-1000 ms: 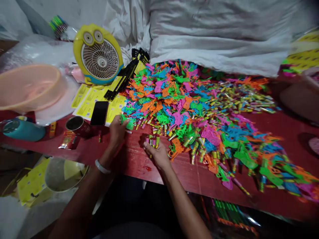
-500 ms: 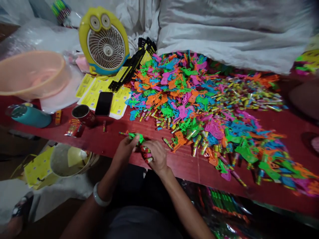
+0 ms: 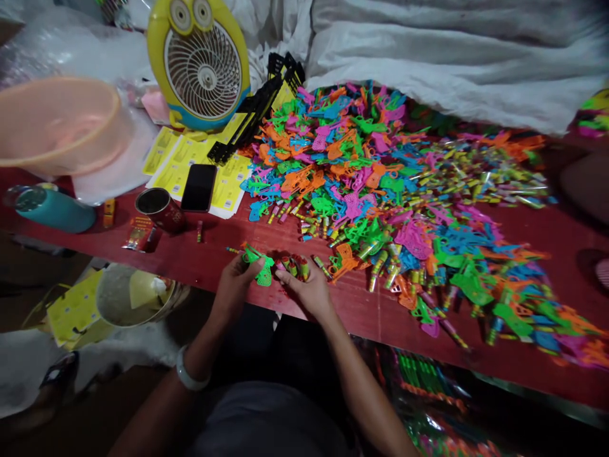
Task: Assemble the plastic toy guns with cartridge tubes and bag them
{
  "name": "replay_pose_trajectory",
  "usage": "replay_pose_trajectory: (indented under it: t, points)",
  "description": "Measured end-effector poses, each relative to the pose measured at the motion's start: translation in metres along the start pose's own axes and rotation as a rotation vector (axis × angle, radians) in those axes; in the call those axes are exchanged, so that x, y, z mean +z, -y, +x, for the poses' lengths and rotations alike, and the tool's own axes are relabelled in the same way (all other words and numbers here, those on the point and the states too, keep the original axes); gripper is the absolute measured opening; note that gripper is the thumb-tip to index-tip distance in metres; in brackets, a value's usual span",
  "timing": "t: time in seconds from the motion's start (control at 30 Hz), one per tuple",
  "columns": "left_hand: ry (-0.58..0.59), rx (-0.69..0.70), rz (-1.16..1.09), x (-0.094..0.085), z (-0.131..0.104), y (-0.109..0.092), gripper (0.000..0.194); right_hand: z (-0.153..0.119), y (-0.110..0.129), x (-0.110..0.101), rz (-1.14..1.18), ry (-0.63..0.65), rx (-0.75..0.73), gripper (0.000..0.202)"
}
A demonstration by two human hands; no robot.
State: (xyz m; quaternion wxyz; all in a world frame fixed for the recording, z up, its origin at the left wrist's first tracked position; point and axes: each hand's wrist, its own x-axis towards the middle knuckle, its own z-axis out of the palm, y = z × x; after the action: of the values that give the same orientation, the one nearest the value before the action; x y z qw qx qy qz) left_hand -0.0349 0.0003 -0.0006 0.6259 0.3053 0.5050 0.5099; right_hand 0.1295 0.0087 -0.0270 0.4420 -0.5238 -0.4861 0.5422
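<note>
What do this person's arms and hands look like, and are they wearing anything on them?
Both forearms are bare, with no sleeves in view and no gloves. The left hand has a pale, smooth bangle around its wrist. The right hand and its wrist show no band, watch or ring that can be made out.

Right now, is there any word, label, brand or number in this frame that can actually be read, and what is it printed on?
None can be read.
Yellow printed cards: dark print, too small and blurred.
Red packet beside the red tin: markings blurred.
Small tubes in the right hand: coloured bands, no legible text.
Green plastic piece in the left hand: no text visible.
Phone: dark screen.
</note>
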Motion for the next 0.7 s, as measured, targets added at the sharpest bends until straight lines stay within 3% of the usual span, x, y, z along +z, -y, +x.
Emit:
replay_pose_trajectory:
  t: [0.37,0.57,0.63,0.7]
  points:
    - [-0.015,0.042,0.057,0.001,0.001,0.002,0.030,0.001,-0.006,0.000,-0.186,-0.080,-0.110,0.029]
    - [-0.077,0.078,0.181,0.007,0.001,0.011,0.024,-0.012,-0.014,0.004,-0.293,-0.032,-0.243,0.026]
    - [-0.029,0.084,0.294,0.011,0.004,0.015,0.024,-0.016,-0.013,-0.004,-0.288,-0.036,-0.223,0.025]
    - [0.056,0.117,0.423,0.015,0.013,0.014,0.026,-0.018,-0.007,-0.023,-0.275,-0.137,-0.195,0.026]
